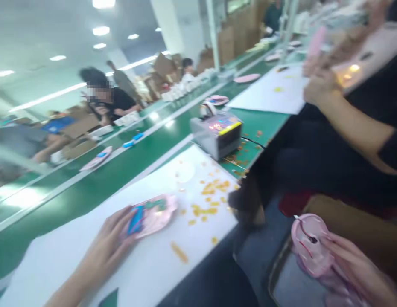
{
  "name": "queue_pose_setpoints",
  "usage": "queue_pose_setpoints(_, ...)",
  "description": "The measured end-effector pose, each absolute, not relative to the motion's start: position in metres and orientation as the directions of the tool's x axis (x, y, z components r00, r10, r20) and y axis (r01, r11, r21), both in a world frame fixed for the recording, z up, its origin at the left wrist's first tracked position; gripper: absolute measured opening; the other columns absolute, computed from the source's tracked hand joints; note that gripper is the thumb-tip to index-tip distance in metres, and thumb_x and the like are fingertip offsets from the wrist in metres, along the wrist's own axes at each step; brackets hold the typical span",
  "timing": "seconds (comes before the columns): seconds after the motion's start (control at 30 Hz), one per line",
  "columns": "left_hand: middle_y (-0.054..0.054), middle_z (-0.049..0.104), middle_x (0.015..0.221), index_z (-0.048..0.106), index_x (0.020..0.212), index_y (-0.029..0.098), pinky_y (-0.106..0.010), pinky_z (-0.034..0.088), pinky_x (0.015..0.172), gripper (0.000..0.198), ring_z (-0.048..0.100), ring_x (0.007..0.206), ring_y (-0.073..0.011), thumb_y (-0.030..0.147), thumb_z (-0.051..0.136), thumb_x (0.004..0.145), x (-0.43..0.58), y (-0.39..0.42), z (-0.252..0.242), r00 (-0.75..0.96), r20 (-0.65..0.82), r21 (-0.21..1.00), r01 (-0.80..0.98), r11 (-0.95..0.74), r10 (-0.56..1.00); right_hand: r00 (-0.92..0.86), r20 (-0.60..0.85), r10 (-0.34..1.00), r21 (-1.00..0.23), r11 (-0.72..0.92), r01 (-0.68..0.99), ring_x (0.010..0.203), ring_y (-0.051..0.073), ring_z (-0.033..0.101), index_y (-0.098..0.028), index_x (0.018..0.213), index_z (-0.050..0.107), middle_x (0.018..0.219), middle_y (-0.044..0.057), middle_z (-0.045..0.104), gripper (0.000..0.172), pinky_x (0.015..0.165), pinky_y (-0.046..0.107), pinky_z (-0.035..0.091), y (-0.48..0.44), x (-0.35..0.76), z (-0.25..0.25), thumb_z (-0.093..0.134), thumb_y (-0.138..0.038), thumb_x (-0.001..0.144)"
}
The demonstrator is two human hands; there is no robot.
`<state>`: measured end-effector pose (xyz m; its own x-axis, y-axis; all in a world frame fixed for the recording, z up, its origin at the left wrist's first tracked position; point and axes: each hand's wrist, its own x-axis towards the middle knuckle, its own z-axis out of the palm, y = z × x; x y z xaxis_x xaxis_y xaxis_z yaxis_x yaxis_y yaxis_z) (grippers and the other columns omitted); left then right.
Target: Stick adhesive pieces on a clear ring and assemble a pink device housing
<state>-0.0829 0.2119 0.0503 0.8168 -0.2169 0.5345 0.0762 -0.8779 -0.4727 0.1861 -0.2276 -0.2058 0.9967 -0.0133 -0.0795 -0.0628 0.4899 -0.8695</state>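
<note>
On the white sheet, my left hand (pixel 104 245) grips one end of a pink oval plastic shell (pixel 162 215). Inside that shell lie a blue battery (pixel 135 219) and a green circuit board (pixel 156 204). Low on the right, my right hand (pixel 355 260) pinches a second pink shell, an oval cover (pixel 313 260) with a red wire and a small dark part inside. This cover is off the table, above a grey container (pixel 294 281) that holds more pinkish pieces. Motion blurs the fine details.
Yellow tape bits (pixel 211 196) litter the white sheet (pixel 147 264). A grey box with a lit display (pixel 216 132) stands beyond it. The green conveyor belt (pixel 160 123) carries shells and blue batteries. A co-worker's hands (pixel 323 85) are at the right; other people sit across.
</note>
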Motion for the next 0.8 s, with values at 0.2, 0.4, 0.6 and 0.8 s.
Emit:
queue_pose_setpoints(0.2, -0.006, 0.045, 0.145, 0.031, 0.148, 0.03, -0.04, 0.047, 0.101, 0.052, 0.048, 0.125, -0.0263, 0.043, 0.042, 0.099, -0.115, 0.229, 0.04, 0.748, 0.622, -0.408, 0.059, -0.911, -0.23, 0.815, 0.504, 0.285, -0.852, 0.32, 0.414, 0.06, 0.019, 0.062, -0.019, 0.082, 0.07, 0.073, 0.007, 0.067, 0.042, 0.054, 0.027, 0.05, -0.151, 0.136, -0.033, 0.079, -0.055, 0.063)
queue_pose_setpoints(0.4, -0.007, 0.052, 0.138, 0.043, 0.141, 0.028, -0.038, 0.048, 0.095, 0.042, 0.053, 0.118, -0.0258, 0.036, 0.038, 0.101, -0.127, 0.24, 0.036, 0.73, 0.618, -0.381, -0.046, -0.923, -0.292, 0.568, 0.723, 0.393, -0.649, 0.104, 0.754, 0.067, 0.017, 0.057, -0.016, 0.078, 0.065, 0.071, 0.003, 0.063, 0.034, 0.062, 0.025, 0.044, -0.067, 0.099, 0.062, 0.066, -0.05, 0.078)
queue_pose_setpoints(0.6, -0.008, 0.058, 0.129, 0.048, 0.137, 0.028, -0.049, 0.037, 0.11, 0.051, 0.054, 0.119, -0.0284, 0.032, 0.058, 0.088, -0.149, 0.214, 0.046, 0.783, 0.431, -0.417, -0.268, -0.868, -0.449, 0.542, 0.703, 0.461, -0.618, 0.017, 0.786, 0.066, 0.016, 0.053, -0.017, 0.075, 0.063, 0.068, 0.001, 0.061, 0.03, 0.063, 0.026, 0.041, -0.025, 0.092, 0.096, 0.063, -0.047, 0.077)
queue_pose_setpoints(0.8, -0.016, 0.044, 0.145, 0.049, 0.136, 0.021, -0.057, 0.039, 0.103, 0.049, 0.043, 0.13, -0.0411, 0.036, 0.054, 0.09, -0.109, 0.178, 0.037, 0.766, 0.39, -0.415, -0.35, -0.84, -0.512, 0.523, 0.702, 0.484, -0.595, -0.006, 0.804, 0.067, 0.016, 0.054, -0.017, 0.074, 0.064, 0.069, 0.001, 0.062, 0.029, 0.065, 0.027, 0.04, 0.001, 0.079, 0.109, 0.061, -0.046, 0.074)
